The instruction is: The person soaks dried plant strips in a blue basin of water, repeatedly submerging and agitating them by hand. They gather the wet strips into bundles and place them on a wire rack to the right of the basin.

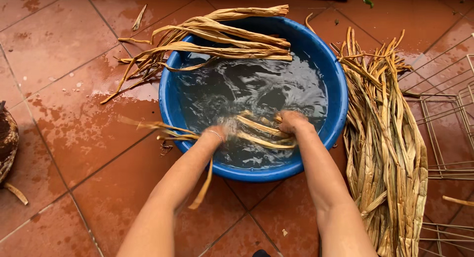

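Observation:
A blue round basin (331, 74) full of dark rippling water stands on the tiled floor. My left hand (223, 130) and my right hand (291, 122) are both dipped in the water at the basin's near side. Together they grip a bunch of wet tan dried leaf strips (259, 131), whose loose ends hang over the near-left rim. My left hand is partly under the churning water, with a thin bracelet at the wrist. A second bundle of dried strips (232, 37) lies across the basin's far rim.
A long pile of dried leaf strips (387, 148) lies on the wet red floor tiles (74, 119) to the right of the basin. A metal wire rack (447, 128) sits at the far right. A rusty round object (6, 143) pokes in at the left edge.

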